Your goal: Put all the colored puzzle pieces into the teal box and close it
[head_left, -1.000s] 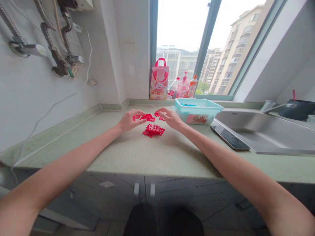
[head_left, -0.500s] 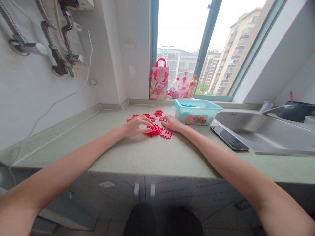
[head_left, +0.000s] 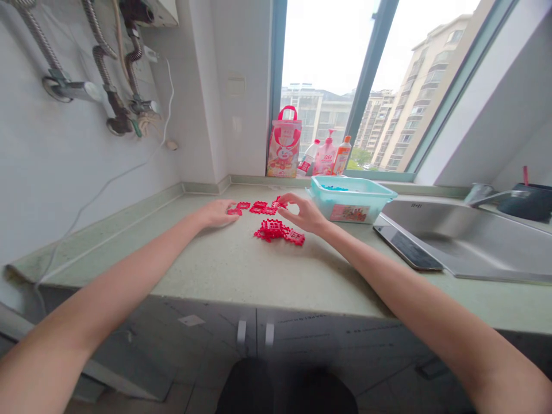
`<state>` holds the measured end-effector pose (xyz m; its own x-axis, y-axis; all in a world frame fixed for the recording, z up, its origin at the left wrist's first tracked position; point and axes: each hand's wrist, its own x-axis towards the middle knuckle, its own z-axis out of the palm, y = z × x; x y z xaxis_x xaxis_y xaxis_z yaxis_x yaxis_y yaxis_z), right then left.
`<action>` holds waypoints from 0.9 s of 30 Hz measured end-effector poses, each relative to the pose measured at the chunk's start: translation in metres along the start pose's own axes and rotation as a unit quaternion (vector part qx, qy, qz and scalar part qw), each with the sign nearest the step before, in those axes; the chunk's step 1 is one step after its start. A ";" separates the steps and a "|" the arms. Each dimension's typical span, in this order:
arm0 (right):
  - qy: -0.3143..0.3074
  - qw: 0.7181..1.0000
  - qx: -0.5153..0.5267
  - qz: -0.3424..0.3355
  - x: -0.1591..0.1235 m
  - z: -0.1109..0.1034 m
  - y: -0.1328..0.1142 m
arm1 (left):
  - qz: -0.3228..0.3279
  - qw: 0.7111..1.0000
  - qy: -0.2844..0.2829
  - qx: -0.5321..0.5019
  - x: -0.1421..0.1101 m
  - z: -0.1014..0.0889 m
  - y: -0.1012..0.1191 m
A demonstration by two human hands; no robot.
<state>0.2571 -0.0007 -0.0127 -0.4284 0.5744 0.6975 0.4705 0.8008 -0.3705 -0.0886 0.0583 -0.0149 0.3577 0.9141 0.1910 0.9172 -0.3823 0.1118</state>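
Observation:
Red square openwork plastic pieces with notched edges lie on the pale green countertop [head_left: 207,270]. Most are heaped in a pile [head_left: 273,229] in front, with a flat one [head_left: 295,237] at its right edge. Behind the pile is a row of smaller groups, one [head_left: 261,207] in the middle. My left hand [head_left: 215,214] rests low at the row's left end, its fingers closed at a red square piece [head_left: 235,212]. At the right end, the thumb and forefinger of my right hand [head_left: 305,214] pinch a red square piece [head_left: 278,203].
A light teal plastic tub [head_left: 356,198] with blue pieces inside stands right of my right hand. Beyond it are a phone [head_left: 407,247] and a steel sink [head_left: 457,236]. A pink bag [head_left: 284,149] and several bottles [head_left: 325,156] line the window.
My left hand has moved left, off the pile to the row's left end. My right hand has shifted slightly back, to the group at the right end. The view has turned slightly.

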 end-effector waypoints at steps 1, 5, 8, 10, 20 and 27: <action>-0.004 1.000 -0.006 -0.028 0.000 -0.001 -0.006 | -0.009 1.000 -0.009 -0.013 0.000 -0.001 -0.004; -0.066 0.993 -0.033 -0.091 -0.002 0.000 -0.019 | -0.014 0.998 0.014 -0.058 -0.001 -0.007 -0.014; -0.130 0.985 -0.045 -0.100 -0.003 0.002 -0.020 | -0.016 0.995 0.057 -0.082 -0.004 -0.011 -0.010; -0.133 0.986 -0.041 -0.089 -0.001 -0.001 -0.020 | 0.011 0.987 0.115 -0.112 -0.007 -0.014 0.002; -0.363 0.903 -0.073 0.218 0.015 -0.054 -0.015 | 0.324 0.910 0.159 -0.204 -0.028 -0.016 0.096; -0.417 0.862 -0.143 0.251 0.012 -0.054 -0.028 | 0.297 0.922 0.161 -0.187 -0.024 -0.010 0.089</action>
<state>0.2802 -0.0255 0.0394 -0.4650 0.8537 -0.2345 0.8778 0.4103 -0.2471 -0.0174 0.0006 -0.0001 0.6514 0.4643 0.6001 0.4303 -0.8775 0.2118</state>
